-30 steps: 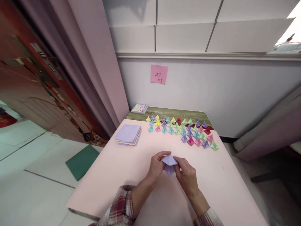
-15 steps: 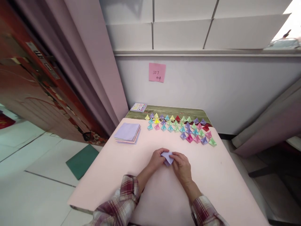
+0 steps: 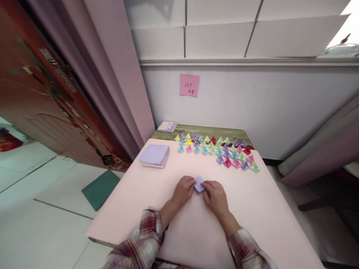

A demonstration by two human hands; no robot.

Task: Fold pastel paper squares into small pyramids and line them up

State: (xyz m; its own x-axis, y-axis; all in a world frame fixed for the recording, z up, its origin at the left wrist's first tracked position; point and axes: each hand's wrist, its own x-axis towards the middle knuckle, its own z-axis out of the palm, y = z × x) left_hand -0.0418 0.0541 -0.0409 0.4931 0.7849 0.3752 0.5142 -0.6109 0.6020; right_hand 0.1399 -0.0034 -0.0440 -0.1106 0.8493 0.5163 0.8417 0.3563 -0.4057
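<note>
Table (image 3: 260, 213), pink-covered, with both forearms (image 3: 168, 212) reaching forward over it, angled inward. The left hand (image 3: 183, 190) and right hand (image 3: 216, 196), palms down, fingers nearly closed, each pinch one side corner of the paper (image 3: 199, 183). This lilac folded diamond lies between the fingertips, about equally near both, its long axis pointing away from the person.

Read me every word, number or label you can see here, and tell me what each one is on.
"357": handwritten on the pink note on the wall.
Small handwritten characters below it, same note: too unclear to read.
Printed packet, at the back left: too small to read.
No text shows on the folded paper or paper stack.
</note>
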